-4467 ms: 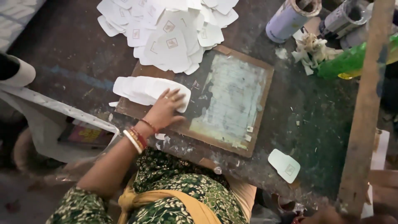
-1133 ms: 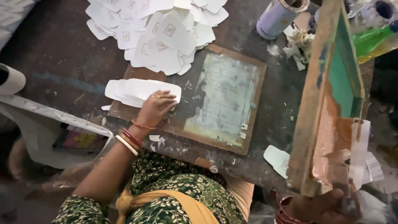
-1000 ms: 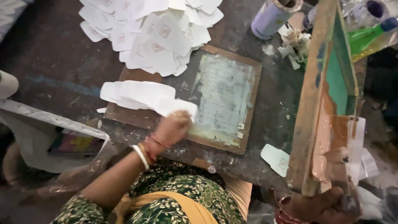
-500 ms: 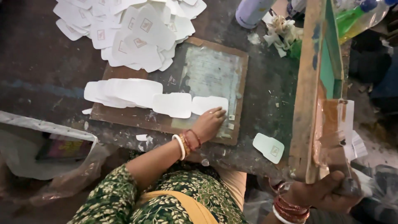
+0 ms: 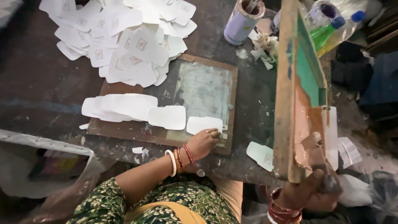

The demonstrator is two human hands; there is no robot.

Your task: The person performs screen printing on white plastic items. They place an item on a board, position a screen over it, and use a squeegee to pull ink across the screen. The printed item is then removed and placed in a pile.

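While frame (image 5: 300, 103) hides right hand's (image 5: 309, 193) fingers, grip unclear.

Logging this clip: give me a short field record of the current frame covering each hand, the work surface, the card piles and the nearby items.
Left hand: fingertips on a blank white card, at the lower edge of the wooden printing board
Right hand: grips the raised screen-printing frame by its lower corner, frame tilted up
Blank cards: overlapping row on the board's left part
Printed cards: loose heap beyond the board
Single card: lying apart, right of the board
Nearby: lilac can, green bottle
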